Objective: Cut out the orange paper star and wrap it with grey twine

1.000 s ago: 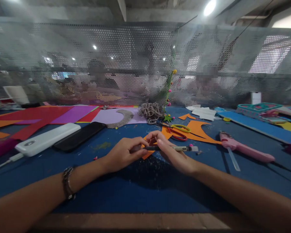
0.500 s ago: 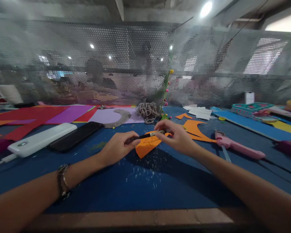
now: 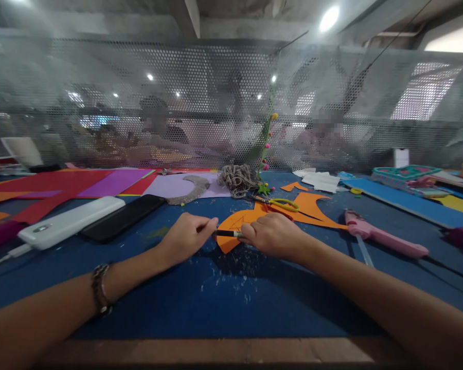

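Gripping the slim black pen with a pale section [image 3: 227, 233] at both ends, you hold it level between your two hands. Your left hand [image 3: 189, 236] pinches its left end between thumb and fingers; your right hand [image 3: 273, 235] is curled closed around the other end, covering much of it. The pen crosses in front of the flat orange piece with dark drawn lines [image 3: 231, 220], which lies on the blue tabletop [image 3: 224, 308]; you cannot tell whether pen and piece touch. Just beyond your right hand lie the scissors with yellow and red handles [image 3: 287, 204], near the orange cut-out with a curved edge [image 3: 310, 204]. Farther right rests the pink glue gun [image 3: 393, 240]. Left of your left hand, the flat black rectangular device [image 3: 123, 218] lies beside the white rounded block with a cable [image 3: 73, 221]. The tangled grey cord bundle [image 3: 237, 180] sits beyond your hands.
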A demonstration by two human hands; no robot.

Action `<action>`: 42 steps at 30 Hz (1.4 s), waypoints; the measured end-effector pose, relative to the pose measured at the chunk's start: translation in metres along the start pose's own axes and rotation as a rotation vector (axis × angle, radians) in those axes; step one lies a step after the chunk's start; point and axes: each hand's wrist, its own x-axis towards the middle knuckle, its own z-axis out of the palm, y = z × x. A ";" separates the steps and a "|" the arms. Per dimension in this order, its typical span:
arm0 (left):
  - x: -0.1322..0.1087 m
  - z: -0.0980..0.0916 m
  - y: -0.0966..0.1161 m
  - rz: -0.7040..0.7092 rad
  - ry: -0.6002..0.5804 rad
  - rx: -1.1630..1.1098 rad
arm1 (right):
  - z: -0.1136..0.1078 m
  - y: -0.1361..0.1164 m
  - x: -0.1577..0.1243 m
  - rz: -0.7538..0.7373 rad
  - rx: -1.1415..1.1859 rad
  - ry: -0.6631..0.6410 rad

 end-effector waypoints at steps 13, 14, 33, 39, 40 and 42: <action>0.022 -0.015 -0.029 -0.099 -0.048 0.347 | 0.011 0.058 -0.006 0.504 0.143 -0.036; 0.023 -0.016 -0.034 -0.114 -0.043 0.377 | 0.017 0.064 -0.009 0.544 0.147 -0.056; 0.017 0.016 -0.006 -0.092 -0.220 0.201 | 0.031 0.069 -0.012 0.615 0.178 -0.113; 0.022 0.017 -0.011 -0.161 -0.188 0.000 | 0.028 0.070 -0.014 0.724 0.263 0.020; 0.022 0.016 -0.011 -0.171 -0.181 -0.033 | 0.027 0.071 -0.014 0.746 0.284 0.047; 0.023 0.016 -0.012 -0.189 -0.178 -0.125 | 0.025 0.072 -0.013 0.788 0.333 0.109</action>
